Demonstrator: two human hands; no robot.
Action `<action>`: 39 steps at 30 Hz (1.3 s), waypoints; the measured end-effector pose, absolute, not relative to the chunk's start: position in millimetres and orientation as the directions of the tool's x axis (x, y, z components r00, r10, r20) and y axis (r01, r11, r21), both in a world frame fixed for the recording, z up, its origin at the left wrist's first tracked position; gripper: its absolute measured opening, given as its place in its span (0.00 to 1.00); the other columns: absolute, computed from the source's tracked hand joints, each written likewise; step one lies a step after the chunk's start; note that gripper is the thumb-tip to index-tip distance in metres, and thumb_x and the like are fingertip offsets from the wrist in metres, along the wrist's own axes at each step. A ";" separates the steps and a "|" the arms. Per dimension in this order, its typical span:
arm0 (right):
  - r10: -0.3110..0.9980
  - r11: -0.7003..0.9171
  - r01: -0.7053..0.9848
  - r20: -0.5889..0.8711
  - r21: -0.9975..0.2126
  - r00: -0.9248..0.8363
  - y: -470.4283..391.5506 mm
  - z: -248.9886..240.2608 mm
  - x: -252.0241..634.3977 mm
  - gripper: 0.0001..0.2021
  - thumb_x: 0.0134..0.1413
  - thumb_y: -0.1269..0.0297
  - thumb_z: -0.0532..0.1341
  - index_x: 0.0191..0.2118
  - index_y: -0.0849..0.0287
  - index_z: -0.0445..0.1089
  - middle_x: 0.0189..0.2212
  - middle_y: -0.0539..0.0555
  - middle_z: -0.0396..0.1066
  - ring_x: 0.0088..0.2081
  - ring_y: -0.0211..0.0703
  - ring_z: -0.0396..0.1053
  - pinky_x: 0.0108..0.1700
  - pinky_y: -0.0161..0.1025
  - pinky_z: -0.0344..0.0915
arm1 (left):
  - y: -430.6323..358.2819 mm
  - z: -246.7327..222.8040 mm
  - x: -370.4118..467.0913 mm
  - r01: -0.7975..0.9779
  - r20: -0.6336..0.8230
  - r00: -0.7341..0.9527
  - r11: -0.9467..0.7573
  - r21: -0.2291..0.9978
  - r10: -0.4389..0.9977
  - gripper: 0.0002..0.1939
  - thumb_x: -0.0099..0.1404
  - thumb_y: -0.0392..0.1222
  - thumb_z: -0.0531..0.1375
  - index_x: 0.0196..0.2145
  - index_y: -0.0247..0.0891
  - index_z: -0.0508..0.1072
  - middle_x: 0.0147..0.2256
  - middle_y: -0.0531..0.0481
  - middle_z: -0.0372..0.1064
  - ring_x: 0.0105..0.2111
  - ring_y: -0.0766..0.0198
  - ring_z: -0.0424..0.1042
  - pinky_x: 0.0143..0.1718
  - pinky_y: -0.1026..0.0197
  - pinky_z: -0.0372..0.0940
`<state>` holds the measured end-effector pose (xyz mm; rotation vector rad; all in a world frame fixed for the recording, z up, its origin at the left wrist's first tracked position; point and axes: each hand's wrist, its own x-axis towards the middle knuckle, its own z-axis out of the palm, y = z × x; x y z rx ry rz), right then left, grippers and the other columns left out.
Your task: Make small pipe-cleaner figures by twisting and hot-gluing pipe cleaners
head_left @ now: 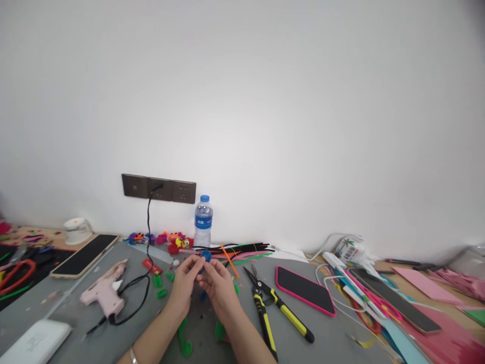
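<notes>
Between the fingertips of both hands is a small round blue piece (205,255), held above the grey mat; it looks like coiled pipe cleaner, though much of it is covered by fingers. My left hand (186,280) pinches it from the left side. From the right, my right hand (217,283) grips it with thumb and fingers closed. Several green fuzzy pieces lie around and under my forearms, among them a long green piece (184,338) below my left wrist. Just right of my right hand rest pliers (271,298) with yellow and black handles.
A pink glue gun (106,293) lies left, its cord running to the wall socket (159,188). Behind my hands stand a water bottle (203,222) and bundled pipe cleaners (246,250). A pink-edged phone (305,289) and pink scissors (379,303) lie right; another phone (85,256) lies left.
</notes>
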<state>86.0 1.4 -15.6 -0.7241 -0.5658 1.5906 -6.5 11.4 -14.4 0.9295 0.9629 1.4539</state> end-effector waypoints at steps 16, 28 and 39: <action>0.996 -0.089 -0.565 -0.088 -0.820 -0.029 6.1 -5.6 101.3 0.20 0.32 0.53 0.73 0.24 0.60 0.66 0.14 0.42 0.62 0.16 0.29 0.60 0.20 0.28 0.54 | 14.9 -10.1 -13.4 -0.311 0.064 0.043 -0.048 0.949 0.997 0.17 0.51 0.54 0.67 0.23 0.36 0.72 0.20 0.57 0.60 0.21 0.69 0.57 0.22 0.67 0.54; 0.983 0.150 0.004 0.149 -0.989 -0.104 11.4 4.3 136.3 0.12 0.44 0.57 0.65 0.25 0.60 0.65 0.18 0.45 0.61 0.19 0.32 0.56 0.22 0.31 0.53 | 19.3 3.5 -29.0 -0.065 0.053 0.183 -0.041 0.997 0.982 0.17 0.52 0.55 0.65 0.28 0.37 0.74 0.21 0.56 0.61 0.22 0.67 0.58 0.24 0.65 0.53; 0.975 0.160 0.087 0.144 -0.983 -0.167 11.3 3.3 143.0 0.10 0.46 0.59 0.63 0.25 0.58 0.62 0.18 0.44 0.58 0.20 0.33 0.55 0.23 0.32 0.53 | 20.7 6.3 -31.8 0.059 0.099 0.223 -0.115 0.992 0.970 0.16 0.55 0.55 0.63 0.25 0.38 0.72 0.20 0.57 0.60 0.21 0.66 0.58 0.24 0.65 0.54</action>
